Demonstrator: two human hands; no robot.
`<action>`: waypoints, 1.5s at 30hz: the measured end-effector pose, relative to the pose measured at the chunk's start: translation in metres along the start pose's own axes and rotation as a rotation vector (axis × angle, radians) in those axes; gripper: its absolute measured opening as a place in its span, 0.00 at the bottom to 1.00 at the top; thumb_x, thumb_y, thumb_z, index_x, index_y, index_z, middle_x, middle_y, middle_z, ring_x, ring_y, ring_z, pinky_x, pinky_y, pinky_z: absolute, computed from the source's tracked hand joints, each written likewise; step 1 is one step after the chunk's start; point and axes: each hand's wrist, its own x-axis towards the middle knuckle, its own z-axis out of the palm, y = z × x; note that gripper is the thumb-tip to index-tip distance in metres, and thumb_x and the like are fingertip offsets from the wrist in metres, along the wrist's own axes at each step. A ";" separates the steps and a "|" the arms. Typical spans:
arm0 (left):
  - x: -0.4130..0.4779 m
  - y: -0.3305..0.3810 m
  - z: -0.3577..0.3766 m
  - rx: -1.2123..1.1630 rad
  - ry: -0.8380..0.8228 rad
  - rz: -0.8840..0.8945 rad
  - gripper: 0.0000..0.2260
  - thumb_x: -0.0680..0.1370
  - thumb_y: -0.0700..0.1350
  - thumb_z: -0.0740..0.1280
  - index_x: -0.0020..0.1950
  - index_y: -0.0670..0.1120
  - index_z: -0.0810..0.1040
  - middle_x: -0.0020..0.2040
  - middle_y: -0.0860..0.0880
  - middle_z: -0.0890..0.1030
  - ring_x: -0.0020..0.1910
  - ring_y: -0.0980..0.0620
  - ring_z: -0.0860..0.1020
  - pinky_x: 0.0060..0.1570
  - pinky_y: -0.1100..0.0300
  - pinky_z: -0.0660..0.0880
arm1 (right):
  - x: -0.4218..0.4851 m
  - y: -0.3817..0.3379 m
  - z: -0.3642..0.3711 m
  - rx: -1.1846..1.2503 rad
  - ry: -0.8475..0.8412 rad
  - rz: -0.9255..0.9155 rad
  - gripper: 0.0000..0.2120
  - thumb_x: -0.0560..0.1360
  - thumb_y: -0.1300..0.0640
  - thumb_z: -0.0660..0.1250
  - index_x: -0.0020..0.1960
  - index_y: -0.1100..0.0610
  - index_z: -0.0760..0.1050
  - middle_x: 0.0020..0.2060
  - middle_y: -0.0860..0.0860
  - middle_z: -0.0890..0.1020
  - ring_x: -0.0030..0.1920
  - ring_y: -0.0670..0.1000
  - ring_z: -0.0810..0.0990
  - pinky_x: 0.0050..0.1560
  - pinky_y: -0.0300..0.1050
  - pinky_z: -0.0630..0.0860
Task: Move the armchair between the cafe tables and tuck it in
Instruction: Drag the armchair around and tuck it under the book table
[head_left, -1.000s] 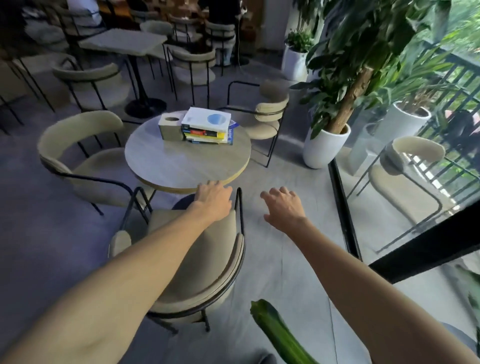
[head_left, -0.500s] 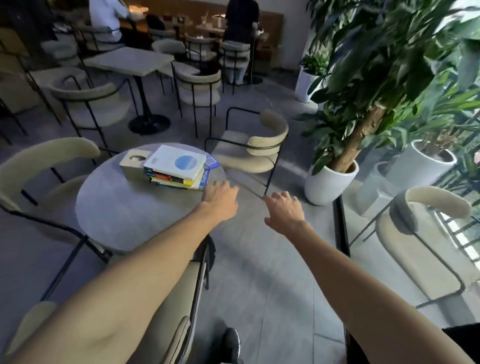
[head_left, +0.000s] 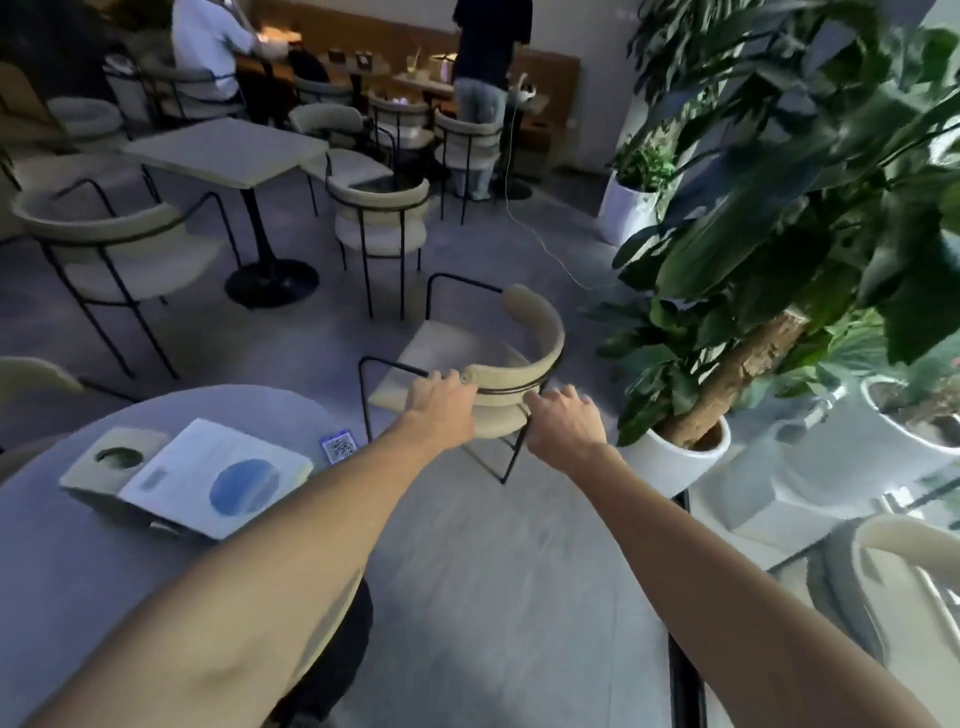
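Observation:
A beige armchair (head_left: 524, 332) with a curved padded back and black metal frame stands on the floor past the round table (head_left: 62, 561), its seat facing away to the left. Both my arms stretch toward its back. My left hand (head_left: 441, 402) reaches the near end of the backrest where the black arm rail meets it, fingers loosely bent. My right hand (head_left: 563, 423) is at the lower back cushion with fingers spread. Neither hand is plainly closed round the chair.
A tissue box (head_left: 106, 462) and stacked books (head_left: 218, 478) lie on the round table. A square table (head_left: 228, 150) with several chairs stands behind. Potted trees in white pots (head_left: 670, 467) crowd the right. A cable (head_left: 545, 244) crosses the floor; two people are at the far counter.
I let go of the first chair, turned and stepped past the round table. Both hands have moved forward and now reach the back of the other armchair.

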 end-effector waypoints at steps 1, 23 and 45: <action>0.022 0.003 0.001 0.007 -0.009 -0.004 0.16 0.79 0.50 0.62 0.65 0.48 0.73 0.61 0.45 0.75 0.61 0.43 0.74 0.52 0.51 0.71 | 0.023 0.011 0.005 -0.002 -0.005 -0.014 0.18 0.73 0.54 0.66 0.62 0.53 0.72 0.57 0.54 0.78 0.61 0.58 0.74 0.57 0.53 0.72; 0.352 0.050 0.175 -0.064 -0.266 -0.176 0.20 0.77 0.51 0.64 0.69 0.50 0.70 0.64 0.44 0.72 0.64 0.42 0.70 0.61 0.47 0.70 | 0.369 0.130 0.208 -0.134 -0.323 -0.284 0.29 0.75 0.50 0.69 0.72 0.52 0.62 0.66 0.53 0.73 0.68 0.57 0.69 0.65 0.53 0.68; 0.427 0.072 0.257 0.028 -0.327 -0.189 0.22 0.80 0.62 0.59 0.68 0.50 0.68 0.60 0.43 0.78 0.55 0.40 0.80 0.60 0.41 0.69 | 0.447 0.162 0.305 -0.048 -0.273 -0.503 0.14 0.76 0.63 0.65 0.57 0.48 0.77 0.49 0.50 0.84 0.54 0.55 0.81 0.62 0.54 0.67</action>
